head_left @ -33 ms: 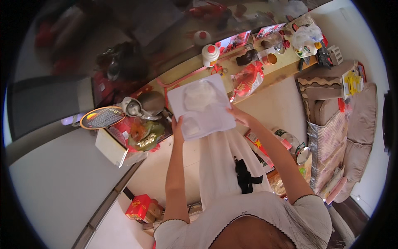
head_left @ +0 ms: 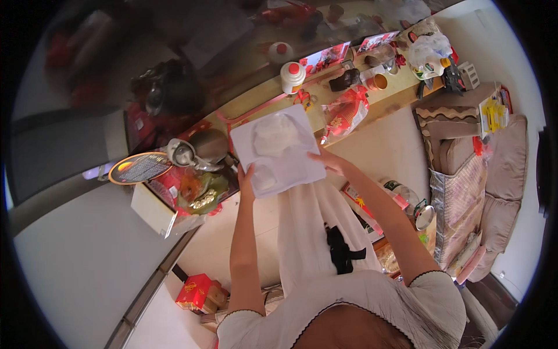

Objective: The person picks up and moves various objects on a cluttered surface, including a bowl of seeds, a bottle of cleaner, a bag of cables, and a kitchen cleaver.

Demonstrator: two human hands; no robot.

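Note:
A white moulded plastic tray insert (head_left: 293, 166) with a large rounded hollow and a smaller one is held up in front of me, tilted. My left hand (head_left: 246, 180) grips its left edge, thumb at the front. At the right edge, my right hand (head_left: 331, 160) closes on the tray with its fingertips over the rim. Part of each hand's fingers is hidden behind the plastic. Beyond the tray lies a red bag (head_left: 347, 113) at the front of the long shelf, and a white bottle with a red cap (head_left: 293, 78) stands farther back.
The long shelf (head_left: 264, 104) runs along a dark glossy screen, carrying an orange cup (head_left: 378, 82) and a clear bag-wrapped jug (head_left: 429, 58). To the left are an oval sign (head_left: 141, 167) and bagged items (head_left: 200, 189). A brown sofa (head_left: 504, 198) stands right; a red box (head_left: 199, 292) sits low left.
The tray has shifted slightly left, and both hands with it. My right hand's fingers now reach a little farther over the tray's right edge.

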